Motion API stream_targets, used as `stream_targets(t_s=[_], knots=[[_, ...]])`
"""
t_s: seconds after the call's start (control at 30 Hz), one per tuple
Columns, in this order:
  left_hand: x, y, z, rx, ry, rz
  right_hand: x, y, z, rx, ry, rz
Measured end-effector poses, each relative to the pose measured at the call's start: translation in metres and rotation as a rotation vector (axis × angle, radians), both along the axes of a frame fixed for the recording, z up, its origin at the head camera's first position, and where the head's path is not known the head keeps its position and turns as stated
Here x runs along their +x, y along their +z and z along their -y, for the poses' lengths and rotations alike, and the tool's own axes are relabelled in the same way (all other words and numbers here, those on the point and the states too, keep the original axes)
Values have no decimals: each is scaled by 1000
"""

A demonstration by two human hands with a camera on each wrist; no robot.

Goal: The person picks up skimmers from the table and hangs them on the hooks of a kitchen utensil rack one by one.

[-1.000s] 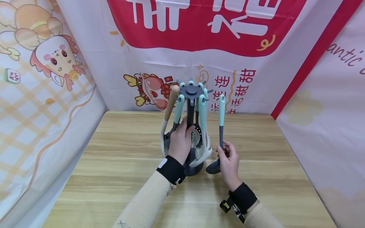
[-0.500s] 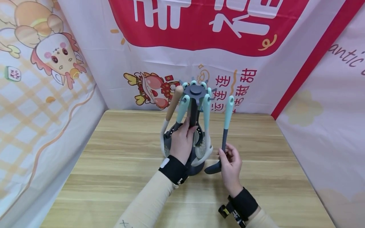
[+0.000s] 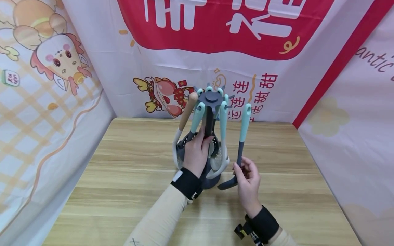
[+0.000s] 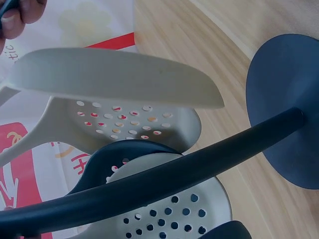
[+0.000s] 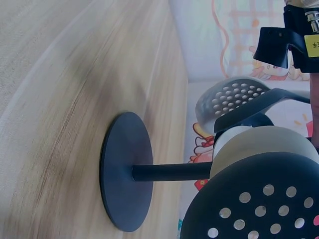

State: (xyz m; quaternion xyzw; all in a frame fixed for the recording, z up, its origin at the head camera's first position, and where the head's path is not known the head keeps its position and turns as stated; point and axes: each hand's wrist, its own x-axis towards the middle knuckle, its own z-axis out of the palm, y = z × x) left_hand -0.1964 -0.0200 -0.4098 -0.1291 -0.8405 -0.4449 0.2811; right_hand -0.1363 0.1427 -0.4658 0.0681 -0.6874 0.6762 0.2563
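Note:
In the head view, a dark utensil rack (image 3: 211,97) stands on the table, hung with several kitchen utensils. My left hand (image 3: 196,150) grips its central pole (image 4: 149,181) partway up. Right of the rack, my right hand (image 3: 248,181) pinches the dark neck of a skimmer with a teal handle (image 3: 245,123). That skimmer stands nearly upright, handle up, apart from the rack. Its dark perforated head (image 5: 259,199) fills the lower right of the right wrist view. Right-hand fingers (image 4: 32,10) show at the left wrist view's top corner.
A utensil with a tan handle (image 3: 188,112) hangs on the rack's left side. Pale perforated utensils (image 4: 174,214) hang close around the pole. The round base (image 5: 124,189) rests on the wooden table (image 3: 123,171). Printed cloth (image 3: 107,85) hangs behind and on both sides.
The rack's top has shifted slightly right. The skimmer has turned in my right hand, so its head now shows edge-on in the head view, and its handle leans a little right.

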Motion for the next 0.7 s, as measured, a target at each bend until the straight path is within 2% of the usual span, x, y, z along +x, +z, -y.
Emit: stream_targets(t_s=[0.3, 0.47, 0.7], knots=[[0, 1, -1, -17, 1, 2, 7, 7, 4, 26, 24, -53], [0, 0, -1, -19, 0, 9, 11, 11, 9, 40, 44, -126], [1, 0, -2, -39, 23, 9, 14, 12, 16, 3, 112, -226]])
